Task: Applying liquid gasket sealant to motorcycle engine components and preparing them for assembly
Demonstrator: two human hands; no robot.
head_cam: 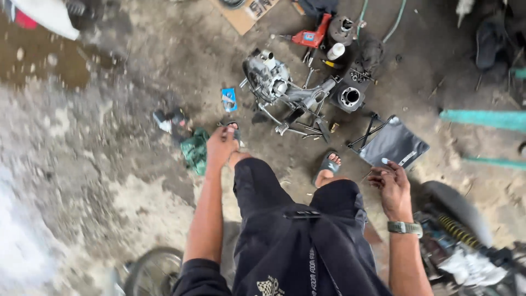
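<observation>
I am standing on a dirty concrete floor, looking down at my dark shorts and sandalled feet. My left hand (221,147) hangs at my side with its fingers curled loosely, above a green rag (195,149); whether it holds anything I cannot tell. My right hand (391,186), with a wristwatch, pinches a small thin object between its fingertips. Ahead of my feet lies a stripped silver engine (274,82) with its frame parts, and a loose cylinder block (349,97) beside it.
A red power drill (309,37), a white cup (335,51) and small parts lie beyond the engine. A small folding stool with a grey seat (392,143) stands right of my feet. A motorcycle's rear spring (457,230) is at right, a wheel (153,268) at bottom left.
</observation>
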